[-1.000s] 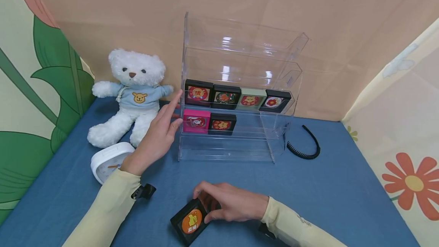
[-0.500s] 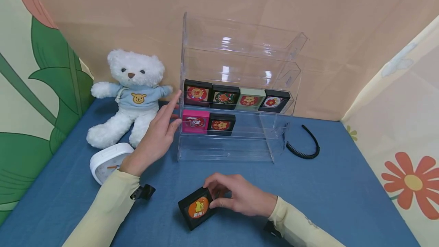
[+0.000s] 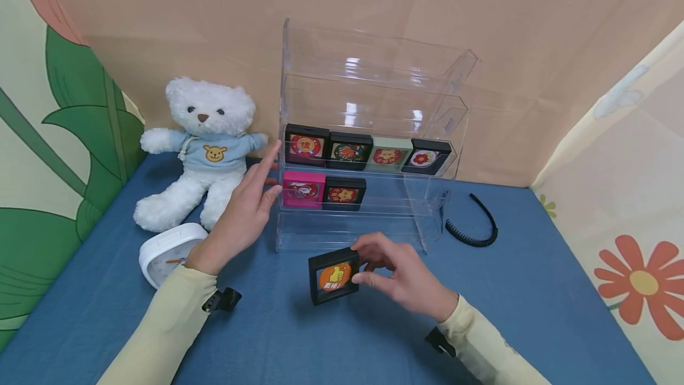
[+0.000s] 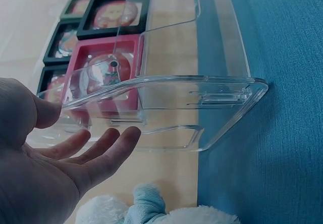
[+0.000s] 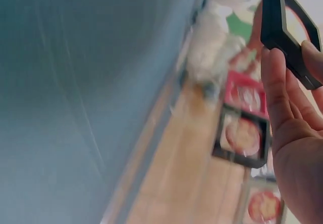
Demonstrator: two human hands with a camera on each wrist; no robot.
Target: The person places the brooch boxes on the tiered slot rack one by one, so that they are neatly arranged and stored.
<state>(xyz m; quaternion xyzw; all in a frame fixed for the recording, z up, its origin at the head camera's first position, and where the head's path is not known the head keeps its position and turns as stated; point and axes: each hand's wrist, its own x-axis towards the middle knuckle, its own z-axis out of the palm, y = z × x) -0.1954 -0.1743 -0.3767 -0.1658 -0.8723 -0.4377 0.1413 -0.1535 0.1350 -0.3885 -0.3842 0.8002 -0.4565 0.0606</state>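
In the head view my right hand [image 3: 403,278] pinches a small black display frame [image 3: 316,285] by its right edge. Its orange round badge [image 3: 335,277] bears a yellow thumbs-up, and the frame is held upright above the cloth. My left hand [image 3: 237,221] reaches to the left side of a clear acrylic rack [image 3: 352,242], fingers mostly straight; in the left wrist view the thumb is by the rack's front edge. The rack's lower occupied tier holds a pink frame [image 3: 303,189] and a black frame [image 3: 344,194]. Above them stand several more frames, including a pale green one [image 3: 389,155].
A white teddy bear [image 3: 209,153] in a blue shirt sits left of the rack. In front of it a white clock [image 3: 170,254] lies partly behind my left forearm. A black coiled cord [image 3: 483,239] lies to the right on the blue cloth [image 3: 534,302].
My right hand has lifted the black display frame off the cloth and carried it forward and right toward the rack, turning it more upright. The left hand stays at the rack's side.
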